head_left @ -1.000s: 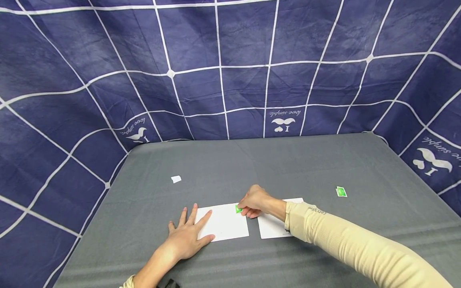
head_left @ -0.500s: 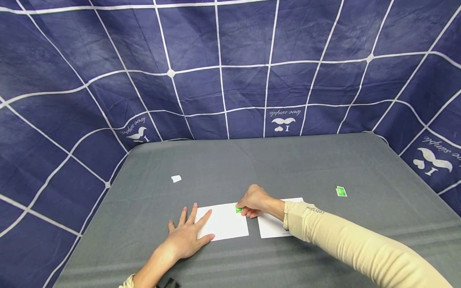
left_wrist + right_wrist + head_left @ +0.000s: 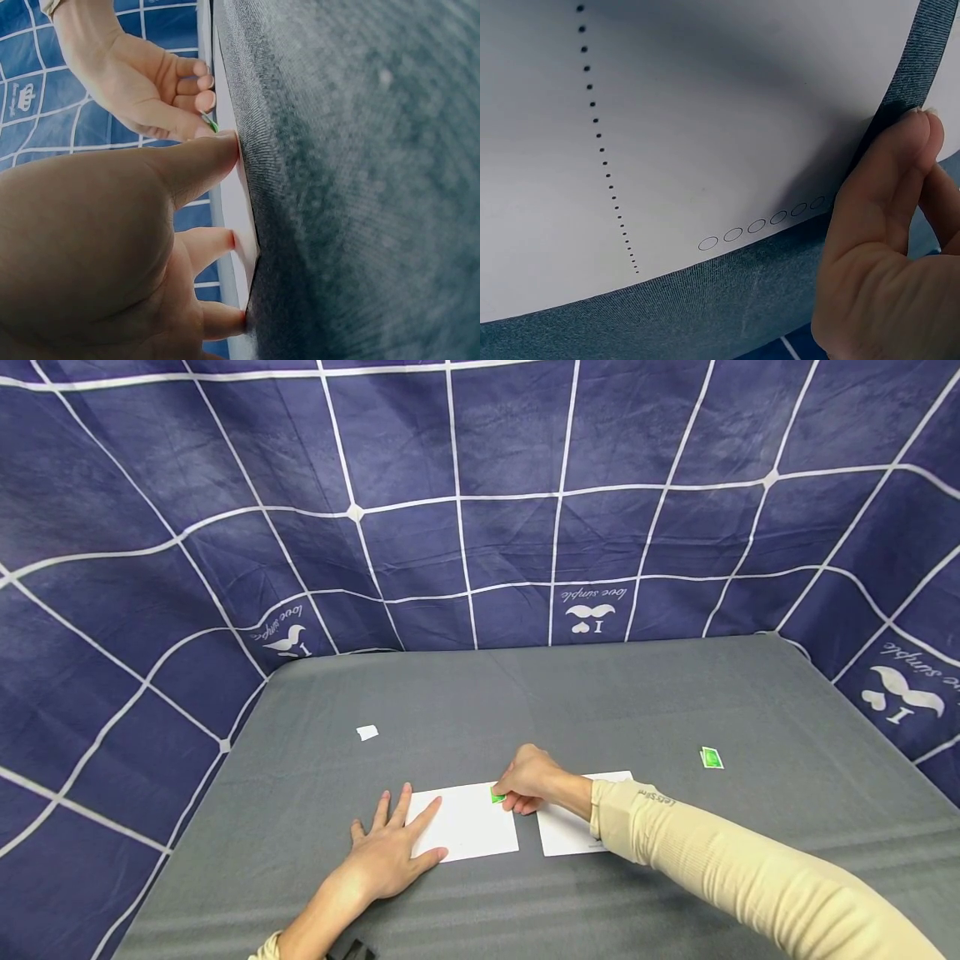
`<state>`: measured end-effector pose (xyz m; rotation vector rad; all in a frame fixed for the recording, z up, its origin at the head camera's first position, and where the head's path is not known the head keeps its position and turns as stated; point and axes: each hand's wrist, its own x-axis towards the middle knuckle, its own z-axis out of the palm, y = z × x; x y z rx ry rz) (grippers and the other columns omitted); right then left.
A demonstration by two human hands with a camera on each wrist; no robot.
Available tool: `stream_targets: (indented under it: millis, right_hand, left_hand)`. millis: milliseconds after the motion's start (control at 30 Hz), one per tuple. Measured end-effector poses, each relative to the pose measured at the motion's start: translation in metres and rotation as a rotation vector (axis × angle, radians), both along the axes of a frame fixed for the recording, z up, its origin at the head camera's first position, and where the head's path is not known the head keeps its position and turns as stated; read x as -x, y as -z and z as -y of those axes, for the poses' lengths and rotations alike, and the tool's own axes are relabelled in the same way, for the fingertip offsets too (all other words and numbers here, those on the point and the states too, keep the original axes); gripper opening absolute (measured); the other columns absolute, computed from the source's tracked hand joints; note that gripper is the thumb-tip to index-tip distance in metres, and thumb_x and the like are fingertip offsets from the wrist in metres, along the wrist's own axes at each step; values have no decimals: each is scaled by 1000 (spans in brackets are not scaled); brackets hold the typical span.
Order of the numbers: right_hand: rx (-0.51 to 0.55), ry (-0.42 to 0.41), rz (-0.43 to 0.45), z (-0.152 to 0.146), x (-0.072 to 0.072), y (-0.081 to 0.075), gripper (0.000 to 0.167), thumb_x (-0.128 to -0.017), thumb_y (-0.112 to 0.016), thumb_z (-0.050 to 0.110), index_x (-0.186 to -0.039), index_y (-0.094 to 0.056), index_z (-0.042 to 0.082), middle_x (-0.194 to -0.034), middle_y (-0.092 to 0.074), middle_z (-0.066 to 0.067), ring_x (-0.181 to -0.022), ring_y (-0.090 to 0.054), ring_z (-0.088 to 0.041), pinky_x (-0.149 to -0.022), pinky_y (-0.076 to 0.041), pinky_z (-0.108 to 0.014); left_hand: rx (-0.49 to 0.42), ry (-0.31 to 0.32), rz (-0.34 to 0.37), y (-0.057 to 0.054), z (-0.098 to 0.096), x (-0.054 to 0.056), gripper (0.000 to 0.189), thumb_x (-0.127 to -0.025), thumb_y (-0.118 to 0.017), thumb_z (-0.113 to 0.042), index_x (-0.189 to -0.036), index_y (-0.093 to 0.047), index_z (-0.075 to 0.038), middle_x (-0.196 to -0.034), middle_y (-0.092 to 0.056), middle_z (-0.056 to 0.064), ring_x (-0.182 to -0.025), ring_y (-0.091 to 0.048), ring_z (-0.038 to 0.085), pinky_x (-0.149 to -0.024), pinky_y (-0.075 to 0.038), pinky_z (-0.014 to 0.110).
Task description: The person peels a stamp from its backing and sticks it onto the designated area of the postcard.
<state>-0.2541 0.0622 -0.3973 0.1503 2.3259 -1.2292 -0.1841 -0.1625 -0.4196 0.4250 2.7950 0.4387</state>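
Observation:
My left hand [image 3: 386, 853] lies with fingers spread over the left end of a white postcard [image 3: 472, 831]; in the left wrist view its fingertips press on the card's edge. At the card's far right corner, my right hand [image 3: 531, 777] pinches a small green stamp [image 3: 497, 796] between thumb and fingers, partly covering it. Edge-on in the left wrist view, the stamp [image 3: 210, 123] shows as a thin green sliver. A second white postcard [image 3: 566, 831] lies to the right under the right forearm. Close up in the right wrist view, that postcard [image 3: 705, 150] bears a dotted line and a row of ovals.
Farther right on the grey cloth [image 3: 600, 693] lies another green stamp [image 3: 712, 758] with a white border, seemingly over a further one. A small white paper scrap [image 3: 367, 732] sits back left. Blue gridded curtain [image 3: 510, 543] hangs behind and at both sides.

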Motion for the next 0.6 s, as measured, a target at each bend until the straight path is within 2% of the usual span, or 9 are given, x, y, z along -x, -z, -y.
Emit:
stream_targets:
  millis: [600]
  right_hand:
    - [-36,-36,-22,0,-3,0,15,-81,-74,5,-76,-61,2,-57,-66,-9,-40,-52,-7,-42,-47,-21]
  left_hand:
    - [4,13,-26,0,-1,-1,65,-91,-58,-50,-146,-40,-21,-151,-23,26,-135,-17,52,-87,-17,80]
